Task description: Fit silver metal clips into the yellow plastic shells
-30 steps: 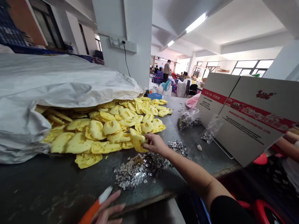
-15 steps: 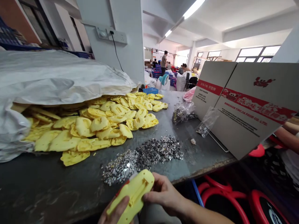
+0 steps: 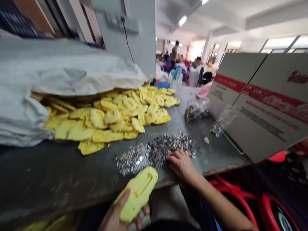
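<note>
My left hand grips a yellow moulded piece near the table's front edge, thumb on top and fingers wrapped beneath. The piece is long and rounded, with a narrow slot-like recess and small holes in its upper face. My right hand is at the near right side of a pile of small shiny metal-looking parts, its fingers stretched out and their tips touching the pile. Whether a small part lies under those fingertips cannot be made out. Many similar yellow pieces spill from a white sack on the left.
Two plastic bags, one with dark small parts and one smaller bag, lie by a propped-up printed carton. A small whitish lump sits on the dark table. Red round-framed objects are below right. People are farther back.
My right hand has let go of the yellow moulded piece and moved up and right to the pile of small parts. My left hand still holds the piece. The view has shifted.
</note>
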### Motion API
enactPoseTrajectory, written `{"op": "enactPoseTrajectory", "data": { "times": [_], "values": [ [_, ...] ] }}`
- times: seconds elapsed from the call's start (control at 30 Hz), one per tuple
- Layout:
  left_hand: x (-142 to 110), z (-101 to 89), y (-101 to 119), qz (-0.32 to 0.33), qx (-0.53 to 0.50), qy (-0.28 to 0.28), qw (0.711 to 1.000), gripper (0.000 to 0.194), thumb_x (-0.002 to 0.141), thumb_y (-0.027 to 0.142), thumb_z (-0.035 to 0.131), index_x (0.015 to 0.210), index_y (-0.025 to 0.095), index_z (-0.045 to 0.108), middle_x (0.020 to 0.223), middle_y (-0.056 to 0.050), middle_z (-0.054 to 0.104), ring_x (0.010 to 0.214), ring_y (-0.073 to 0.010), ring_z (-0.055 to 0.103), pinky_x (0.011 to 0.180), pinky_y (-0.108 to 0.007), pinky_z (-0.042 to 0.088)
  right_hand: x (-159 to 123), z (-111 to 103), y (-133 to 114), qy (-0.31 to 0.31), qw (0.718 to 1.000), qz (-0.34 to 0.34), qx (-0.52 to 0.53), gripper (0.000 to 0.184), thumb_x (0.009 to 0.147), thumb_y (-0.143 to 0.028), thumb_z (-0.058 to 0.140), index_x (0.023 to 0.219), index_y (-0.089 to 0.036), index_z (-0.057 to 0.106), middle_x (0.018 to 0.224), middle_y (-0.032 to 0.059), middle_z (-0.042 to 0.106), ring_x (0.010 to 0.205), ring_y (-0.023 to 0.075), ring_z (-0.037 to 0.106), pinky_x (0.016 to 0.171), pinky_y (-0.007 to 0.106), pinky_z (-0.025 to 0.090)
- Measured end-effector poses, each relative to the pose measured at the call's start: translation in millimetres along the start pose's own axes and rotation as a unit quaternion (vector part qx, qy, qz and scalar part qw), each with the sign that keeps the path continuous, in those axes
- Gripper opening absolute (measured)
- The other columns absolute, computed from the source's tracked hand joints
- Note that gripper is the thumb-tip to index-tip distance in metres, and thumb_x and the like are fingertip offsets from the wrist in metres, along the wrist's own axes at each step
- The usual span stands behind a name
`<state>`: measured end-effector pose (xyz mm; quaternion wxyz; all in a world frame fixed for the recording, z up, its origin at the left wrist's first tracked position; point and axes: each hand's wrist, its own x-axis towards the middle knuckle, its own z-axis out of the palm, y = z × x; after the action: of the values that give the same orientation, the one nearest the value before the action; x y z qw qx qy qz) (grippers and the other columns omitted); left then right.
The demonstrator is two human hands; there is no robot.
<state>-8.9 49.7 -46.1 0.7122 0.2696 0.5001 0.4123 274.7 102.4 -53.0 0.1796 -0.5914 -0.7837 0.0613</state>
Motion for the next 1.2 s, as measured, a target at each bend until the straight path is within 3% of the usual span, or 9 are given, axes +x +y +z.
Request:
{"op": "enactPoseTrajectory", "data": {
  "times": [0.1,0.17,0.27,0.47,0.53,0.7,0.87,1.07,1.2],
  "values": [
    [-19.6,0.8,15.1,-0.016,-0.021,-0.045,0.999,0.075,0.091,0.095,0.072,0.118,0.029,0.094,0.104,-0.008,0.091,0.072,-0.0279,0.076,0.049,-0.033,0.06,-13.3,-14.4,2.4,-0.05,0.998,-0.007,0.038,0.026,0.112,-0.031,0.074,0.135,-0.029,0.084,0.14,0.0097,0.083,0.123,0.0276,0.063,0.104,0.045,0.04],
    [-23.8,-1.1,20.6,-0.016,-0.034,-0.101,0.994,0.085,0.094,0.098,0.063,0.122,0.023,0.093,0.106,-0.012,0.091,0.071,-0.0301,0.077,0.049,-0.036,0.063,-24.9,-20.7,17.3,-0.059,0.996,0.017,0.064,0.029,0.116,-0.031,0.065,0.138,-0.026,0.083,0.146,0.0124,0.08,0.13,0.03,0.059,0.11,0.049,0.037],
    [-23.8,-3.7,22.4,-0.044,-0.056,-0.121,0.99,0.077,0.104,0.083,0.058,0.126,0.017,0.09,0.107,-0.016,0.091,0.072,-0.0316,0.081,0.05,-0.037,0.066,-47.1,-24.8,41.0,0.012,0.998,-0.002,0.059,0.021,0.115,-0.036,0.069,0.126,-0.03,0.086,0.134,0.0077,0.084,0.123,0.0289,0.062,0.106,0.048,0.039],
    [-24.9,0.1,21.3,-0.135,-0.106,-0.126,0.977,0.055,0.092,0.05,0.069,0.128,0.013,0.089,0.136,-0.018,0.088,0.097,-0.0452,0.088,0.065,-0.048,0.074,-69.7,-29.6,40.6,0.123,0.991,0.016,0.057,0.016,0.114,-0.035,0.071,0.115,-0.032,0.086,0.111,0.0027,0.085,0.108,0.0258,0.068,0.096,0.044,0.042],
    [-24.2,2.5,19.2,-0.134,-0.106,-0.133,0.976,0.053,0.094,0.051,0.069,0.127,0.015,0.089,0.137,-0.018,0.088,0.098,-0.0466,0.089,0.064,-0.048,0.074,-62.2,-25.6,32.0,0.122,0.991,0.013,0.048,0.017,0.114,-0.034,0.069,0.119,-0.032,0.085,0.106,0.0026,0.082,0.106,0.0262,0.068,0.095,0.044,0.042],
    [-22.9,10.6,16.9,-0.108,-0.079,-0.14,0.981,0.067,0.108,0.073,0.062,0.133,0.016,0.088,0.127,-0.018,0.09,0.086,-0.0397,0.088,0.052,-0.04,0.069,-37.4,-9.3,13.9,0.085,0.996,-0.024,0.003,0.02,0.115,-0.041,0.068,0.126,-0.031,0.082,0.109,0.0051,0.08,0.106,0.0287,0.061,0.094,0.045,0.04],
    [-20.7,11.6,20.8,-0.088,-0.111,-0.152,0.978,0.058,0.114,0.06,0.058,0.131,0.014,0.089,0.124,-0.015,0.091,0.088,-0.0414,0.09,0.054,-0.041,0.071,-45.8,-15.2,18.5,0.109,0.985,-0.122,0.048,0.021,0.12,-0.032,0.061,0.12,-0.029,0.081,0.111,0.0033,0.081,0.1,0.024,0.064,0.09,0.042,0.044],
    [-11.6,-1.4,18.8,-0.075,-0.167,-0.263,0.947,0.053,0.106,0.052,0.07,0.133,0.01,0.089,0.139,-0.02,0.086,0.106,-0.0487,0.089,0.064,-0.044,0.077,-66.7,-32.6,24.5,0.13,0.986,-0.024,0.097,0.011,0.113,-0.025,0.072,0.118,-0.029,0.081,0.108,0.0026,0.083,0.105,0.0248,0.074,0.094,0.042,0.052],
    [-11.8,-3.9,18.9,-0.105,-0.173,-0.289,0.936,0.064,0.107,0.05,0.065,0.153,0.007,0.079,0.158,-0.03,0.074,0.118,-0.0485,0.087,0.077,-0.049,0.078,-56.3,-25.7,15.8,0.093,0.991,-0.049,0.083,0.016,0.115,-0.031,0.069,0.126,-0.03,0.081,0.116,0.0044,0.083,0.109,0.0267,0.075,0.097,0.045,0.053]
  ]
}}
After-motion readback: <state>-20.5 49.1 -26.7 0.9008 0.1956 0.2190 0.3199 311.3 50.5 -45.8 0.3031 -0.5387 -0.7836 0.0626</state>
